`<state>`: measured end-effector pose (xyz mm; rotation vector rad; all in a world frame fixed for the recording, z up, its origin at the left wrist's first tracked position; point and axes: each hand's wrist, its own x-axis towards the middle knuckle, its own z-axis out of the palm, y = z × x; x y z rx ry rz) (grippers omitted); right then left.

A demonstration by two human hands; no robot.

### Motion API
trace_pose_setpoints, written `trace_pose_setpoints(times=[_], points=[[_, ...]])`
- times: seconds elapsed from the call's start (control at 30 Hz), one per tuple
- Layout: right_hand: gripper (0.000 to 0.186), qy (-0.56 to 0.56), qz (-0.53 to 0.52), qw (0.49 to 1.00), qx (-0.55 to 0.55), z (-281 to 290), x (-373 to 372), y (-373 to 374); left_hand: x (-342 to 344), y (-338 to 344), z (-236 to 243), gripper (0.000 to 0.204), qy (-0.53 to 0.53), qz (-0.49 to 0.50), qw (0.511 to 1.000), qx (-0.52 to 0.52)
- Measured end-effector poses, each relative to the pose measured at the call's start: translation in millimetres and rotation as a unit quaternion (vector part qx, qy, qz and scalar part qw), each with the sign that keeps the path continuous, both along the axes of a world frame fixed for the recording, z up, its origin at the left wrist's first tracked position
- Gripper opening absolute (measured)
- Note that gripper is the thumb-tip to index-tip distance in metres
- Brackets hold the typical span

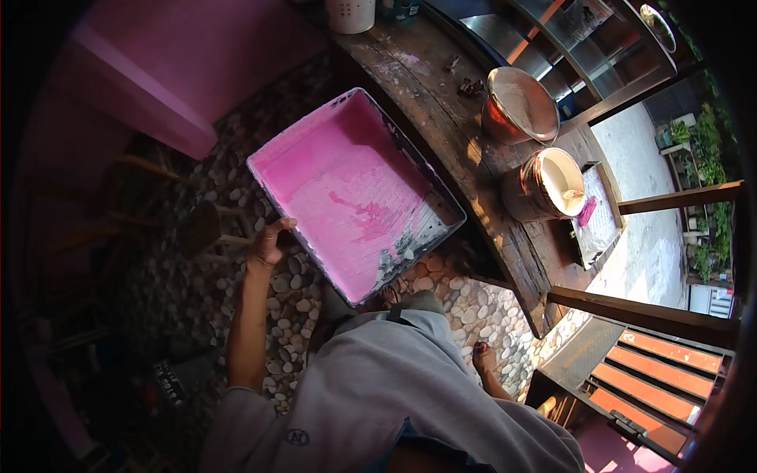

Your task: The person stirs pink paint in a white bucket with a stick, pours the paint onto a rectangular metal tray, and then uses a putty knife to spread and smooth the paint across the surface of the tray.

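A big paint tray (331, 162), coated inside with pink paint, hangs tilted in front of me beside the table. A darker wet pink patch lies in its middle, and dark plastic shows through at its worn ribbed end. My left hand (272, 240) is closed on the tray's left rim, thumb over the edge and other fingers mostly hidden below. Whether the tray's far side rests on the table edge cannot be made out. Low by my right side is what looks like my right hand (483, 359), small and dark, its fingers unclear.
On the wooden table (441, 102) to the right stand an orange-brown bucket (498, 118), a paint-smeared pail (524, 193) and a second tray (603, 213) with a pink piece. A slatted orange bench (662, 386) is lower right, a wooden stool (209, 225) left, over pebbled flooring (288, 315).
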<state>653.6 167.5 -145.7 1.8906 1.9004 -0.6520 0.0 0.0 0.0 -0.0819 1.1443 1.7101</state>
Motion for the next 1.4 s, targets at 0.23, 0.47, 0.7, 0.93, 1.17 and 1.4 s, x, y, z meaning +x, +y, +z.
trace_pose_setpoints(times=[0.23,0.47,0.7,0.93,1.17,1.4], points=[[0.046,-0.030,-0.179,0.983,0.017,15.0,-155.9,-52.0,-136.7,127.3,12.0,0.019,-0.089,-0.044,0.992,0.082],[0.045,-0.040,-0.230,0.972,-0.016,59.9,-301.2,-53.3,-218.2,260.1,-39.2,0.025,-0.179,0.024,0.973,0.143],[0.046,-0.031,-0.286,0.956,-0.053,23.7,-342.0,40.0,-241.6,417.1,-34.4,0.023,-0.250,-0.021,0.945,0.210],[0.042,-0.019,-0.254,0.966,-0.051,-4.6,-347.4,165.3,-236.2,579.0,-78.7,0.028,-0.294,0.076,0.933,0.191],[0.040,0.077,-0.237,0.967,-0.048,-6.6,-325.9,232.1,-210.9,729.8,-118.6,0.034,-0.401,0.115,0.890,0.184],[0.032,0.325,-0.401,0.856,-0.025,-39.7,-279.7,224.4,-192.4,845.5,-113.3,0.041,-0.405,0.187,0.876,0.183]])
